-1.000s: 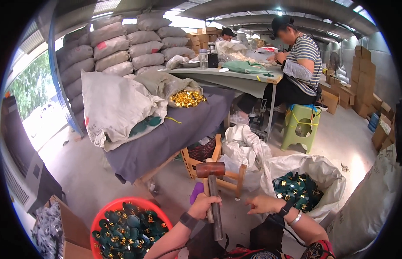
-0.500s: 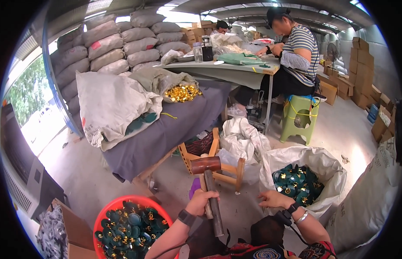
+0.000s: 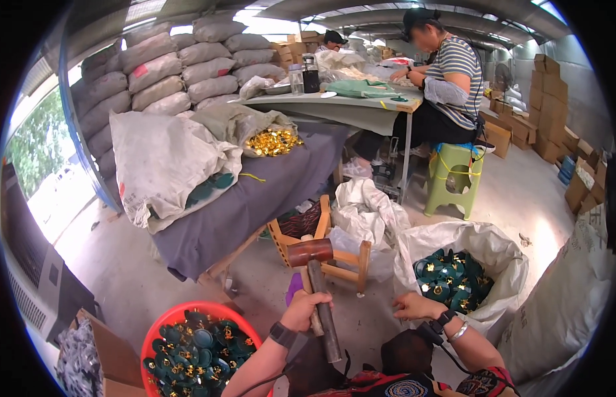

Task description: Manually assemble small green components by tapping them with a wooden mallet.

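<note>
My left hand (image 3: 304,308) is wrapped around the pale wooden handle of a mallet (image 3: 309,252) with a reddish-brown cylindrical head, held head up. A dark metal rod (image 3: 326,321) runs close along the handle, its upper end by the mallet head; whether my fingers also touch it is unclear. My right hand (image 3: 417,307) hangs loosely beside a white woven sack (image 3: 513,255), fingers partly bent and apart, with nothing visible in it. Dark green discs with gold fittings (image 3: 453,281) fill the sack. More such green pieces (image 3: 202,351) heap up in a red tub (image 3: 152,324) at my left.
A wooden stool frame (image 3: 344,271) stands just ahead. Beyond it is a cloth-covered table (image 3: 255,192) with a bag of gold pieces (image 3: 275,141). A person (image 3: 447,73) sits on a green stool (image 3: 453,188) at another table. A full sack (image 3: 553,311) stands at right.
The view has shifted slightly, so the scene sits a little further left. The seated person's hands have moved lower, to the tabletop. My left hand's grip stays the same.
</note>
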A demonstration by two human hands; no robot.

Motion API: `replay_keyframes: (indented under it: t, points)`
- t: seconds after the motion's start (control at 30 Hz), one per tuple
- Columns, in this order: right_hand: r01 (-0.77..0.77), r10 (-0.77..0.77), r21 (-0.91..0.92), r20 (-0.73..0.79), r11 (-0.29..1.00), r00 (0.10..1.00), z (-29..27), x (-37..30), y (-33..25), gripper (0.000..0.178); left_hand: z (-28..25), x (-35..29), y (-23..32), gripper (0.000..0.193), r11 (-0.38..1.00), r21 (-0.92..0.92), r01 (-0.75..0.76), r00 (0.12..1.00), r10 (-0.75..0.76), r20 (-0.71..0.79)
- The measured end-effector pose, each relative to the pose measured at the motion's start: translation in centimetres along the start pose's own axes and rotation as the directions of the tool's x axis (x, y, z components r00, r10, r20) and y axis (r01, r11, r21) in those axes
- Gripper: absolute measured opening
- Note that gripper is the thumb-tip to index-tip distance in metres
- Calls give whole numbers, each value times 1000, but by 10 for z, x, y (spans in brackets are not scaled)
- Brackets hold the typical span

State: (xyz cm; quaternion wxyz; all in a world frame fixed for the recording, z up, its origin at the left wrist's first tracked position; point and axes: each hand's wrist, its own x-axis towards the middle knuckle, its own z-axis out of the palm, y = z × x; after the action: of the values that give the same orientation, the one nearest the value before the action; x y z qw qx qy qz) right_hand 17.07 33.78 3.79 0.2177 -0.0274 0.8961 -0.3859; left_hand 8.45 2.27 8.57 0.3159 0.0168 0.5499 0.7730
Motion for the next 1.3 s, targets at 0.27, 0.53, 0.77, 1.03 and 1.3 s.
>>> replay_keyframes:
  t: [0.27, 0.53, 0.77, 1.03, 1.3]
  points:
    - [71, -74, -66, -43, 995, 996, 8, -9, -2, 42, -3, -13, -7, 17, 1000, 10, -12, 1000, 12, 11]
    - [277, -359, -321, -233, 906, 904, -5, -5, 12, 34, 0, -7, 5, 18, 998, -17, -59, 997, 60, 38]
    - [-193, -217, -516, -630, 835, 746, -45, -16, 68, 21, 12, 0, 6, 19, 995, 6, -95, 995, 95, 14]
    - [-26, -449, -845, -310, 535, 838, -11, 21, 102, 22, 21, -5, -3, 21, 1000, -22, -15, 1000, 15, -20]
    - [-195, -178, -812, -342, 550, 922, -79, -23, 148, 65, 23, -1, 1, 23, 998, 48, 32, 997, -29, -70]
